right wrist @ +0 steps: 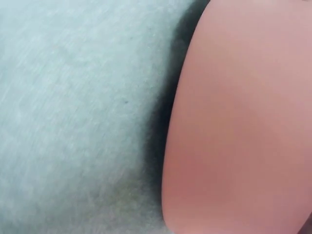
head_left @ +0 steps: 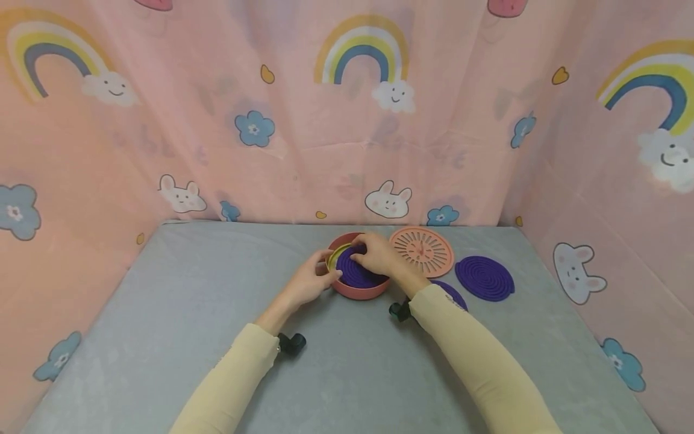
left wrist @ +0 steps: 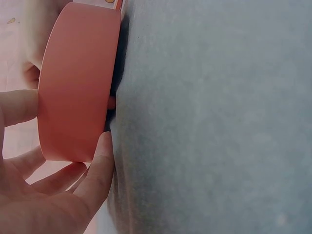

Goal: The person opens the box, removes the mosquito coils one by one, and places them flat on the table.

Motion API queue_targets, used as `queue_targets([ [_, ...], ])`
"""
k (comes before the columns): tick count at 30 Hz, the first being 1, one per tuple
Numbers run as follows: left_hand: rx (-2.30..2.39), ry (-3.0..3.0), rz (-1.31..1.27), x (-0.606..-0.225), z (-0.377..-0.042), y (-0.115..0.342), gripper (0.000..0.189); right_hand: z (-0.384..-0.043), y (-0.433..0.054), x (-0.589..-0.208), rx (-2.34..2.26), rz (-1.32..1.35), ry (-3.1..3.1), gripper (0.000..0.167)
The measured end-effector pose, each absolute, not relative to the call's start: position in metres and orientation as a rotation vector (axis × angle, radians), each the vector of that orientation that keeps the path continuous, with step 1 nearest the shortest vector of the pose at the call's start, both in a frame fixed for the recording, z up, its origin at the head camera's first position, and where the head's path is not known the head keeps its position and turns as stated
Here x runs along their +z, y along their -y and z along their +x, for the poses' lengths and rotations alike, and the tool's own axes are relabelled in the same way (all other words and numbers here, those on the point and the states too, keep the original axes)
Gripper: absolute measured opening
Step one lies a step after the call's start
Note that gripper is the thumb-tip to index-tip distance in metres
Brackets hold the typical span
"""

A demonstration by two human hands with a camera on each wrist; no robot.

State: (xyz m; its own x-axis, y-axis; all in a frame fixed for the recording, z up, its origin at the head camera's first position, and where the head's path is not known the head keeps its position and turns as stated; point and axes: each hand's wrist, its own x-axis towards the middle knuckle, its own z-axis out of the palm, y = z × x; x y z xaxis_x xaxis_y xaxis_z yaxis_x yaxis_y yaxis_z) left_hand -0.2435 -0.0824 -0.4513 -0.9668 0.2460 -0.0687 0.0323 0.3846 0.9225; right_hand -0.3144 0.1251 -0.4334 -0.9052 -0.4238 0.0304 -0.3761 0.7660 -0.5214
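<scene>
A round pink box (head_left: 360, 293) stands on the grey table, with a yellowish inner surface (head_left: 334, 258) showing at its left. Inside it, a purple mosquito coil (head_left: 353, 272) lies tilted. My left hand (head_left: 310, 281) grips the box's left side, thumb near the rim; in the left wrist view its fingers spread around the pink wall (left wrist: 78, 83). From above right, my right hand (head_left: 378, 256) pinches the purple coil, its fingers partly hidden inside the box. Only the box's smooth side (right wrist: 239, 122) and table cloth fill the right wrist view.
Behind and right of the box lies a pink slotted round lid (head_left: 421, 248). Another purple coil (head_left: 484, 278) lies flat farther right. One more coil (head_left: 454, 295) is partly covered by the right forearm. A pink patterned curtain (head_left: 303, 175) hangs around the table's back and sides.
</scene>
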Motion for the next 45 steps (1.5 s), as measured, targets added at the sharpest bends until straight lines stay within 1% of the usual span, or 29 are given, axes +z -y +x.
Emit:
queue_targets([
  [9,1.631,-2.427,0.234,-0.452,-0.243,0.08,0.062,-0.311,-0.131,-0.428,-0.928,-0.659,-2.845,0.031],
  [18,1.647,-2.409,0.226,-0.452,-0.244,0.08,0.061,-0.309,-0.147,-0.411,-1.118,-0.559,-2.717,0.027],
  [23,1.64,-2.412,0.225,-0.451,-0.245,0.081,0.061,-0.31,-0.156,-0.408,-1.15,-0.506,-2.648,0.027],
  [28,1.631,-2.419,0.212,-0.451,-0.246,0.081,0.062,-0.31,-0.162,-0.405,-1.114,-0.532,-2.645,0.024],
  [32,1.609,-2.436,0.21,-0.452,-0.246,0.081,0.062,-0.307,-0.167,-0.401,-1.127,-0.51,-2.636,0.024],
  [45,1.621,-2.417,0.207,-0.45,-0.246,0.08,0.061,-0.29,-0.186,-0.384,-1.403,-0.45,-2.59,0.023],
])
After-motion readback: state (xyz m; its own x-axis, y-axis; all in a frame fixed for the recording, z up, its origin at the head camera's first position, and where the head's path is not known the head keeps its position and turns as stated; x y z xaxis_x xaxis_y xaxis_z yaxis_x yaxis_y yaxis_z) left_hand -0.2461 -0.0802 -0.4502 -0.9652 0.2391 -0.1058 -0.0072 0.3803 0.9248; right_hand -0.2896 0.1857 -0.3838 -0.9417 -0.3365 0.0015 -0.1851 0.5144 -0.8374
